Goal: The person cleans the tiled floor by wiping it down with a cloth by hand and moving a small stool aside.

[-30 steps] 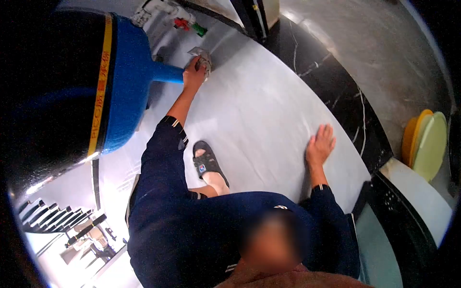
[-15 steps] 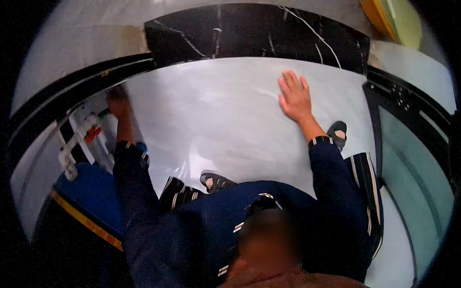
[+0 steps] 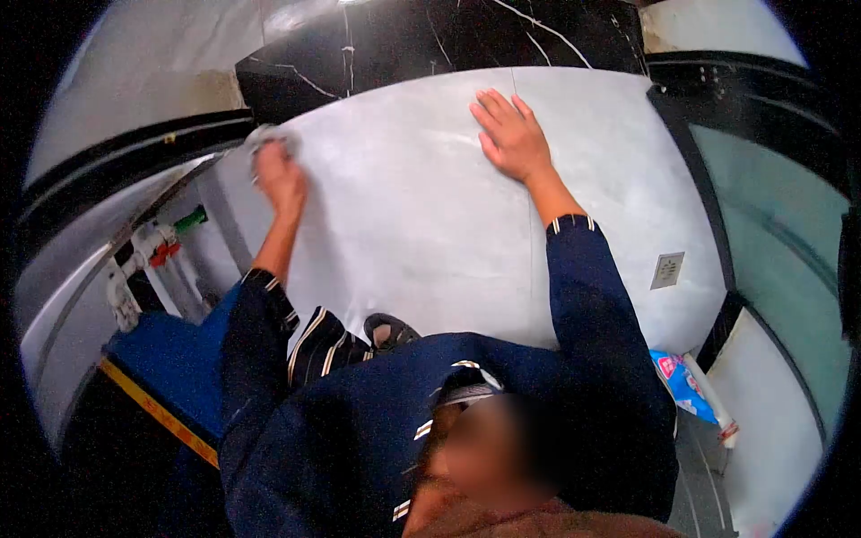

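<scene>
My left hand (image 3: 282, 182) is closed on a light grey, crumpled cloth (image 3: 265, 136), which motion blurs. The cloth is at the left edge of the pale tiled floor (image 3: 404, 206), close to the corner where a black frame rail (image 3: 134, 152) meets a black marble slab (image 3: 377, 49). My right hand (image 3: 513, 141) is open, palm down, its fingers apart. It appears to lean on the pale floor just short of the marble, with nothing in it.
White pipes with a red-handled valve (image 3: 164, 254) stand at left beside a blue panel (image 3: 175, 350). A floor drain (image 3: 668, 270), a blue packet (image 3: 683, 386) and a framed glass panel (image 3: 762, 224) are on the right. My shoe (image 3: 390, 332) is below me.
My left hand has come out of the shadow at the left edge, up and rightward, with the cloth now visible. The camera view has shifted, bringing the drain and packet into sight.
</scene>
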`<state>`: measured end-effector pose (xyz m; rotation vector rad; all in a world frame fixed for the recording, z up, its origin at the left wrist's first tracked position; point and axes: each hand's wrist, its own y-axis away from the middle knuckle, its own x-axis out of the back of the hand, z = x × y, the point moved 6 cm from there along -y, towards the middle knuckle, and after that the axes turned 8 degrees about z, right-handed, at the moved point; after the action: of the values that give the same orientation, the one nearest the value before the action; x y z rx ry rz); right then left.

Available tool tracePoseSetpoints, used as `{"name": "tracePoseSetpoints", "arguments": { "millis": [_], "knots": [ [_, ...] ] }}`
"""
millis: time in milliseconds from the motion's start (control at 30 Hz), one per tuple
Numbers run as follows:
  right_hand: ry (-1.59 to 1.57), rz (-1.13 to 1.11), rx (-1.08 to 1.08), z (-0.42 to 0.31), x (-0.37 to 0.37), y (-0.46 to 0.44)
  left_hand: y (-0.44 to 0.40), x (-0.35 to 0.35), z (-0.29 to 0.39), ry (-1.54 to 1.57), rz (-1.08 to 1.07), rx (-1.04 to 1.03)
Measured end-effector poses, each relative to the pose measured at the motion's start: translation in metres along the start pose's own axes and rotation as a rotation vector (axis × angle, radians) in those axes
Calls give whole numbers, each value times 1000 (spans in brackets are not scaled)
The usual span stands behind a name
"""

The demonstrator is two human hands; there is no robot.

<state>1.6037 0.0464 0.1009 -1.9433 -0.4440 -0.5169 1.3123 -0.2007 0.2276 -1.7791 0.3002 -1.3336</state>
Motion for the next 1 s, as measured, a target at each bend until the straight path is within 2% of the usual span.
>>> {"name": "tracePoseSetpoints", "arguments": {
  "millis": [33,67,133,200,267,333,433,467,533,633,733,800,833,867,900,933,1000],
  "knots": [
    [17,15,1,4,-6,-6,-13,-8,49,52,66,-226],
    [36,17,0,7,-12,-9,-15,-26,84,105,46,-320],
    [33,40,-29,8,-33,-15,-24,-72,120,186,-162,-322],
    [55,76,-34,2,-40,-5,-27,-100,157,102,-292,-332],
    [60,24,29,-21,-38,31,-7,-132,182,49,-308,-381],
    [-94,-2,-7,-46,-33,71,22,-127,226,60,-567,-411],
    [-255,-68,19,-49,-39,122,110,-121,255,99,-575,-600],
    [-370,-158,-68,-41,-40,139,130,-106,263,116,-552,-670],
    [-588,-318,-244,-23,-38,165,149,-93,268,166,-641,-804],
    [-601,-363,-680,24,-29,180,147,-103,265,374,-1010,-641],
    [-1185,72,-1032,32,-43,166,127,-114,248,565,-918,169],
    [-1226,223,-1040,23,-39,136,100,-90,285,696,-935,185],
    [-1085,161,-981,19,-49,118,100,-101,285,895,-1007,137],
    [-1108,240,-899,2,-55,86,97,-101,268,1075,-1010,144],
    [-1035,221,-926,11,-64,82,86,-98,273,1141,-1043,195],
    [-1090,289,-970,24,-62,88,76,-94,281,1202,-1079,250],
    [-894,205,-983,44,-45,86,62,-93,260,975,-1173,173]
  ]
}}
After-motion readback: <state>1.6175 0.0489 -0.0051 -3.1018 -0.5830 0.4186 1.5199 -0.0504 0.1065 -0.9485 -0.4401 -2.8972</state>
